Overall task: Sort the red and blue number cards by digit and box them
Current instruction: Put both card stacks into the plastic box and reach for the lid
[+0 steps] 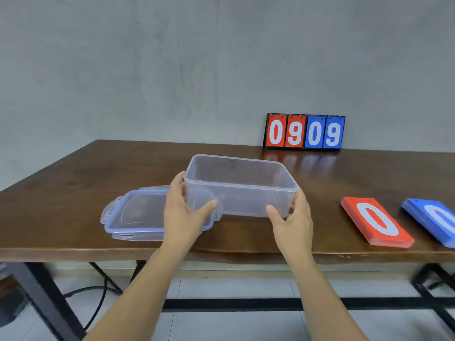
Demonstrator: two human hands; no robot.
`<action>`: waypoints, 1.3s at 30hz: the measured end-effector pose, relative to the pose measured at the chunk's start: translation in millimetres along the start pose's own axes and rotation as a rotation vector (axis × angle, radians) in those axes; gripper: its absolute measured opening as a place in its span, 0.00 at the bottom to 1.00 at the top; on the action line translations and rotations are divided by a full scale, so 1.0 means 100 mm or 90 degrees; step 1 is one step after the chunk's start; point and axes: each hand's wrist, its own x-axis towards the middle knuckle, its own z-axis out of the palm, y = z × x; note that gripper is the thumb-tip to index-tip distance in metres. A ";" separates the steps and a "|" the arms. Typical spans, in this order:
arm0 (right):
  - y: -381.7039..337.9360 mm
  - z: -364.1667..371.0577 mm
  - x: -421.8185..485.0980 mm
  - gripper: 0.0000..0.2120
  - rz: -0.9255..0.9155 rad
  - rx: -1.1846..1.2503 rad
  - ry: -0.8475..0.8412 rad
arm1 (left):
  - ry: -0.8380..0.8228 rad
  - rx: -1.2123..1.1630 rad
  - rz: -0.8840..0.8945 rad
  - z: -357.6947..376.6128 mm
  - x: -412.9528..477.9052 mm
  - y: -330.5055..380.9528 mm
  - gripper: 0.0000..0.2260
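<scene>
Gripped the empty box (241, 190) with fingers of left hand (183, 214) and right hand (293, 217), lid (136, 212) off just left of them, red cards (376, 221) and blue cards (433, 219) stacked on the bench (73, 180) to their right, apparently sorted, none boxed yet.

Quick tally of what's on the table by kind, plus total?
Clear box: 1
Lid: 1
Card stacks: 2, red stack and blue stack
Flip scoreboard: 1
Total: 5
</scene>
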 end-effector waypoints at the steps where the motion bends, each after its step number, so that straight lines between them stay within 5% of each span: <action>1: 0.07 -0.11 0.07 0.34 0.012 -0.012 0.004 | -0.013 0.007 -0.005 0.14 -0.02 0.02 0.36; 20: 0.66 -0.46 0.62 0.36 0.072 -0.108 -0.079 | -0.018 0.220 -0.132 1.10 -0.18 0.06 0.46; 25: 0.63 -0.56 0.48 0.36 0.037 -0.233 -0.087 | -0.021 0.368 -0.099 1.10 -0.46 0.08 0.33; 34: 0.73 -0.94 -0.09 0.29 -0.136 -0.345 -0.138 | -0.040 0.395 0.015 1.41 -1.01 0.31 0.31; 39: 0.82 -1.40 0.20 0.34 -0.205 -0.426 0.023 | -0.088 0.346 0.125 1.94 -1.01 0.72 0.31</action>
